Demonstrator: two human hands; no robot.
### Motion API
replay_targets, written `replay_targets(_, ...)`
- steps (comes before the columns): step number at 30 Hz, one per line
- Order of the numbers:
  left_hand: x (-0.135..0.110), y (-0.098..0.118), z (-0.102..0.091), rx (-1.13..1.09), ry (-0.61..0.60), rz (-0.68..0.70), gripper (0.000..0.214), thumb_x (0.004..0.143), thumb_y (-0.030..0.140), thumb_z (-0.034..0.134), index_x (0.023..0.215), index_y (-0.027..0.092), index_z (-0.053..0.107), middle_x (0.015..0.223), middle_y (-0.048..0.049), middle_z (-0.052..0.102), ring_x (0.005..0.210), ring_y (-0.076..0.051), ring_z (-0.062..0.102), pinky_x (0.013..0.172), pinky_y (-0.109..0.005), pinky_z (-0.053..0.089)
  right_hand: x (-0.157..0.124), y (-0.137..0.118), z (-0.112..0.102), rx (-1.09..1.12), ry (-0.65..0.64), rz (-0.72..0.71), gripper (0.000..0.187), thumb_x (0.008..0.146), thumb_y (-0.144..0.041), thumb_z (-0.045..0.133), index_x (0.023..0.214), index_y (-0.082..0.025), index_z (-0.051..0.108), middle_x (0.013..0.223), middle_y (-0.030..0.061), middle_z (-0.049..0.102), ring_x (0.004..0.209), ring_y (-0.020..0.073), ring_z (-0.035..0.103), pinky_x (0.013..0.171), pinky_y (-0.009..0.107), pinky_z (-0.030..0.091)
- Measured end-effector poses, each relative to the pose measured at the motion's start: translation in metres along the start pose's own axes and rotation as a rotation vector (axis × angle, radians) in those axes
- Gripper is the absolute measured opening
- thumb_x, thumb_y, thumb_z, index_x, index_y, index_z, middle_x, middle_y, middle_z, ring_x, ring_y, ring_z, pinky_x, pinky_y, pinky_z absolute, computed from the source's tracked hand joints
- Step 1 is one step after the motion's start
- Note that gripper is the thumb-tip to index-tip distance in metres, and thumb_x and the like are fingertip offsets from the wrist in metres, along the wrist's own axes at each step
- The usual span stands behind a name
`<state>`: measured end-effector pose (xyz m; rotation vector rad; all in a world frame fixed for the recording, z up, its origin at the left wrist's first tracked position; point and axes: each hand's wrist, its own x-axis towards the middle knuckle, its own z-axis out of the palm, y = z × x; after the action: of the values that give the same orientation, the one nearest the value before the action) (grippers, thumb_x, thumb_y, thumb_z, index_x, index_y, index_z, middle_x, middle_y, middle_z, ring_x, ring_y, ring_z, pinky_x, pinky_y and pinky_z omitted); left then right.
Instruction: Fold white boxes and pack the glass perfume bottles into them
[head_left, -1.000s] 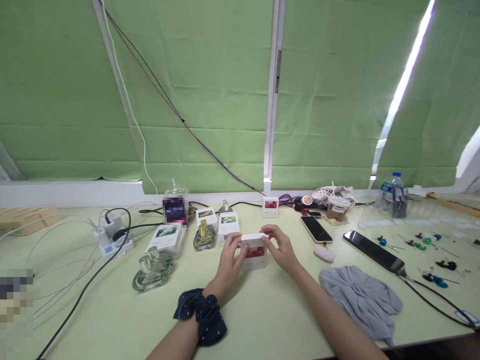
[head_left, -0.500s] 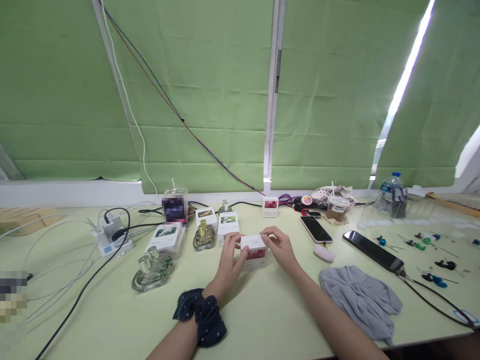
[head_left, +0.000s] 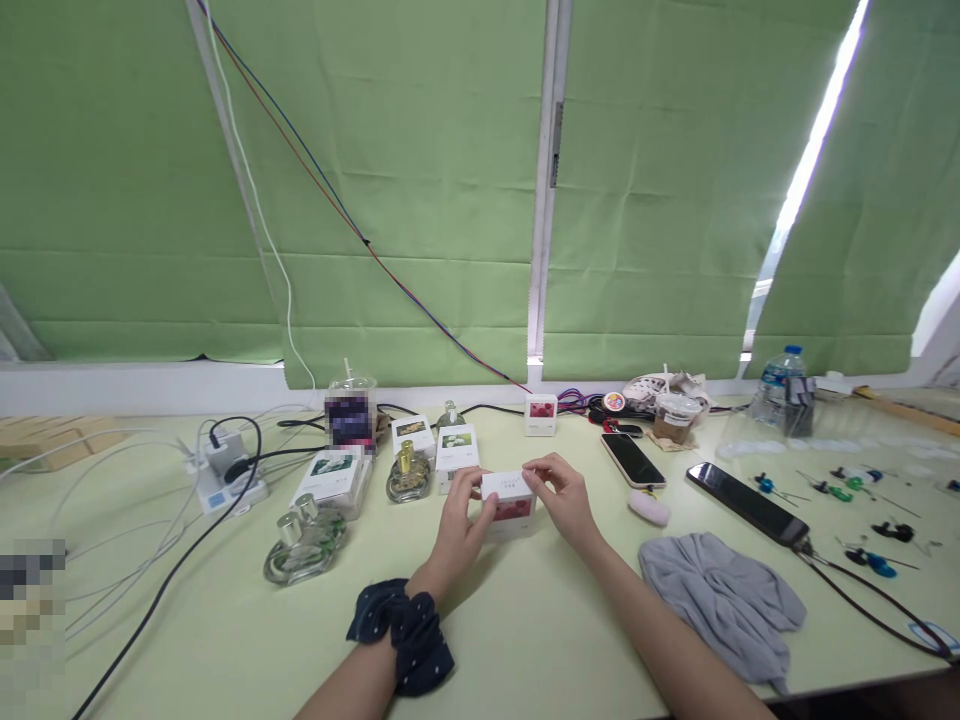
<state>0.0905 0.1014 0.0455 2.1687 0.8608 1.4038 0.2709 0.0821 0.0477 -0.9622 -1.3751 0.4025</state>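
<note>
Both my hands hold a small white box (head_left: 509,502) with a red picture on its front, low over the pale green table (head_left: 525,640). My left hand (head_left: 459,525), with a dark scrunchie (head_left: 401,632) on its wrist, grips the box's left end. My right hand (head_left: 561,498) pinches the top right edge with its fingers closed on it. Just behind the box stand more white boxes (head_left: 457,448) and a gold-capped perfume bottle (head_left: 408,476).
A clear perfume bottle (head_left: 304,543) and a power strip (head_left: 225,470) with cables lie at the left. Two phones (head_left: 632,458) (head_left: 747,501), a grey cloth (head_left: 721,598), a pink case (head_left: 648,506), a cup (head_left: 675,415), a water bottle (head_left: 780,390) and small coloured tools (head_left: 870,560) are at the right.
The box has tilted and sunk a little closer to the table, its top now facing me more. My hands stayed in nearly the same place.
</note>
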Motion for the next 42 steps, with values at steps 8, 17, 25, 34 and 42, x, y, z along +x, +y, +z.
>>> replay_targets(8,0.000,0.003,-0.001,-0.003,-0.016,-0.002,0.017,0.090,0.031,0.045,0.102,0.020,0.052,0.101,-0.0076,0.054,0.097,-0.020,0.054,0.080,-0.033,0.047,0.000,0.000,0.000,0.070,-0.006,0.104,0.021,0.079,-0.039,0.065,0.081,-0.019,0.070,0.079,0.0057,0.070,0.072,0.0186,0.062,0.066,0.031,0.050)
replay_targets(17,-0.002,-0.005,0.001,0.004,-0.006,0.024,0.020,0.091,0.029,0.045,0.108,0.019,0.051,0.106,-0.0090,0.055,0.099,-0.020,0.053,0.081,-0.034,0.047,0.002,-0.009,-0.001,0.144,0.030,0.230,0.022,0.070,-0.039,0.072,0.076,-0.018,0.074,0.077,0.0066,0.073,0.069,0.0190,0.063,0.065,0.031,0.050)
replay_targets(25,-0.002,-0.005,0.002,0.002,0.005,0.024,0.021,0.090,0.029,0.046,0.108,0.020,0.051,0.106,-0.0087,0.057,0.097,-0.020,0.055,0.079,-0.034,0.048,0.002,-0.012,0.001,0.314,0.052,0.363,0.024,0.061,-0.039,0.079,0.075,-0.018,0.076,0.079,0.0070,0.075,0.074,0.0212,0.066,0.070,0.032,0.053)
replay_targets(34,-0.002,-0.004,0.001,-0.008,-0.004,0.021,0.019,0.090,0.029,0.045,0.106,0.019,0.051,0.103,-0.0078,0.057,0.096,-0.019,0.055,0.079,-0.032,0.048,0.001,-0.007,0.000,0.240,0.034,0.301,0.024,0.066,-0.039,0.076,0.076,-0.017,0.075,0.079,0.0075,0.074,0.074,0.0208,0.065,0.069,0.032,0.052)
replay_targets(42,-0.002,-0.005,0.001,0.061,0.006,0.030,0.019,0.088,0.030,0.047,0.102,0.019,0.054,0.098,-0.0072,0.060,0.090,-0.019,0.057,0.075,-0.033,0.048,0.000,0.000,0.000,0.116,0.010,0.236,0.022,0.073,-0.037,0.069,0.080,-0.016,0.073,0.082,0.0079,0.071,0.070,0.0184,0.060,0.067,0.031,0.048)
